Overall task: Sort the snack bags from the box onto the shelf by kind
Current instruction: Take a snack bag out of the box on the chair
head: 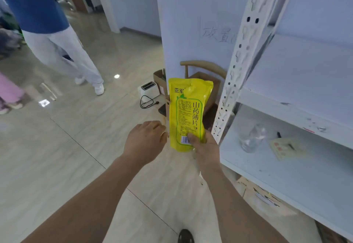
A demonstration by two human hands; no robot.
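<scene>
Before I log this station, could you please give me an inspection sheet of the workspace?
Surface: white shelf, lower board marked and scuffed.
Job's things: yellow snack bag held upright beside the shelf post; source box not identifiable.
Clutter: clear bottle and paper card on the lower board.
Grips: right hand holds the bag's bottom; left hand beside it, holding nothing.
Cables: black cord on the floor by the toaster.
Surroundings: standing person, wooden chair.

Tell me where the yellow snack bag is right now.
In the head view the yellow snack bag stands upright at centre, pinched at its lower end by the right hand, just left of the white shelf upright, with the left hand beside it.
</scene>
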